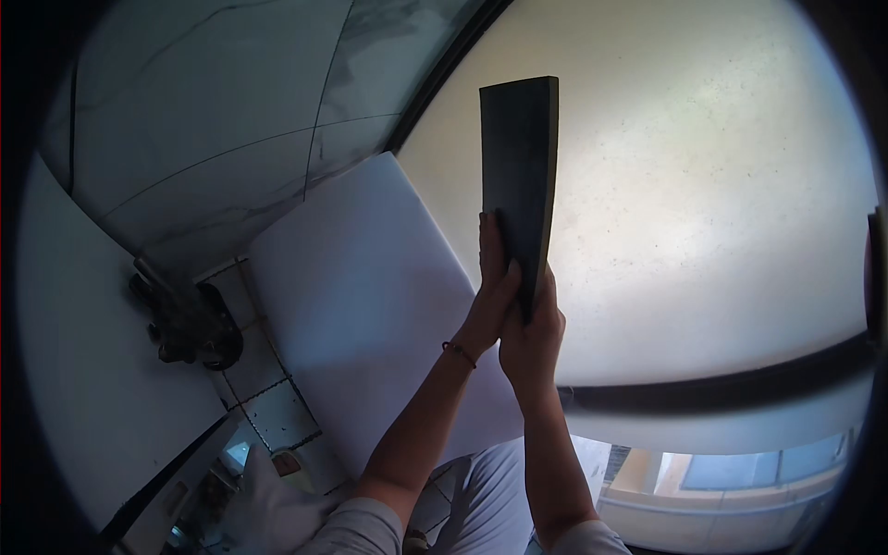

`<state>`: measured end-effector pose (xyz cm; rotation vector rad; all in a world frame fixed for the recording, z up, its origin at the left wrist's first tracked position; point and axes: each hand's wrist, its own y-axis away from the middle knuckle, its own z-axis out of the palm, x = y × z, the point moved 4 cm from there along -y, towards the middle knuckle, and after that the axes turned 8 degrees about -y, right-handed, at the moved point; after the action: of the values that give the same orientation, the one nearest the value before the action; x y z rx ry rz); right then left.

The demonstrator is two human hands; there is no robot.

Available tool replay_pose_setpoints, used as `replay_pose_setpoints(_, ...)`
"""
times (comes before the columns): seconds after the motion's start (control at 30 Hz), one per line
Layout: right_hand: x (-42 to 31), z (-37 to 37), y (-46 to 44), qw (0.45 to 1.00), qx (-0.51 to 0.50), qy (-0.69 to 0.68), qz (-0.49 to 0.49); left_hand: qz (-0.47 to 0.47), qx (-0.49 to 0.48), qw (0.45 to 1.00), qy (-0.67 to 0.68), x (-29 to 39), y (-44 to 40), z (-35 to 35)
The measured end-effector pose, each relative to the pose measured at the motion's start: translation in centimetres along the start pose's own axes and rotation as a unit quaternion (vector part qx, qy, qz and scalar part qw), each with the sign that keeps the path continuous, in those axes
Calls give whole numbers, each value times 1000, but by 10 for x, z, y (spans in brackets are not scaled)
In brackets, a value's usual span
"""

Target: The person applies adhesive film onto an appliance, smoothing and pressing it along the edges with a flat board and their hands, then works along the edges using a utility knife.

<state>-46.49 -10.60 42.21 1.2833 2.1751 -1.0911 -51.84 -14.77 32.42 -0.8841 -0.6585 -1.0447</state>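
Note:
A long, flat, dark board (516,157) stands nearly upright in front of me, with a paler narrow edge along its right side. Its lower end is between my two hands. My left hand (492,294), with a thin band at the wrist, grips the board's left side low down, fingers stretched up along it. Around the bottom and right edge is my right hand (535,347), close against the left one. Some fingers of both hands are hidden behind the board.
A large white panel (370,296) lies below and left of my hands. A dark tool-like object (192,319) sits on the tiled floor (277,416), its kind unclear. Marbled wall tiles (222,111) rise behind. A bright, dark-framed pane (684,213) fills the right.

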Motion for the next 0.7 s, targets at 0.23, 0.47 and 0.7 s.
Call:
replay_pose_setpoints(0.23, -1, 9, -14, 997, -44, 1, 65, -36, 24, 995, 85, -7, -4, -2)
replay_pose_setpoints(0.47, -14, 5, -20, 997, -67, 10, 38, -29, 40, 998, 38, -9, 1, 4)
replay_pose_setpoints(0.7, -12, 24, -26, 993, -103, 35, 53, -75, 35, 953, 291, -43, -9, -14)
